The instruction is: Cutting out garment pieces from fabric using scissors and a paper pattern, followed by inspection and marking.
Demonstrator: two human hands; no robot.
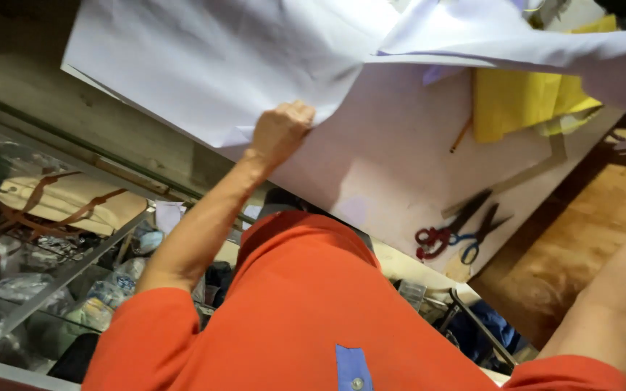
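Your left hand (282, 132) is fisted, fingers pinching the white fabric (240, 58) lifted over the table (371, 174); your right hand's fingers are out of sight. Two scissors (458, 230) and yellow cloth (523, 101) lie nearby; shelves (45, 246) hold bagged goods.

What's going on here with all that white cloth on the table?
A person in an orange shirt grips the edge of a big white cloth in the left hand, lifting it off the table. Two pairs of scissors and yellow fabric lie nearby. The right hand is out of view.
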